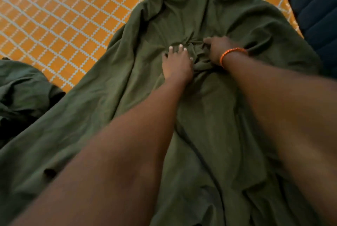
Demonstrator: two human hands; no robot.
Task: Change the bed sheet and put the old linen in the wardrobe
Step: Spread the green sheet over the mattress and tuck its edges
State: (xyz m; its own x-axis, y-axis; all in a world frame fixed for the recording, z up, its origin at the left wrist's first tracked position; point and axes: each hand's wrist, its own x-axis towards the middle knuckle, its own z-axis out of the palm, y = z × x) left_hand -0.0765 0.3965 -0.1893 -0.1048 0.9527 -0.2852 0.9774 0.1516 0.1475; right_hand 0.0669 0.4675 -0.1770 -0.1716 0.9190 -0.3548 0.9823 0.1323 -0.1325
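A dark green bed sheet [209, 112] lies rumpled across an orange sheet with a white grid pattern [60, 12]. Both my arms reach forward onto the green cloth. My left hand [176, 63] rests on it with fingers spread and slightly bent, pressing into a bunched fold. My right hand [218, 48], with an orange band at the wrist, has its fingers curled into the gathered fabric just right of the left hand. The cloth puckers between the two hands.
A second heap of dark green fabric [23, 89] lies at the left edge. A dark blue ribbed, padded item [315, 6] sits at the upper right beside the bed. The orange checked sheet shows at the upper left and top right.
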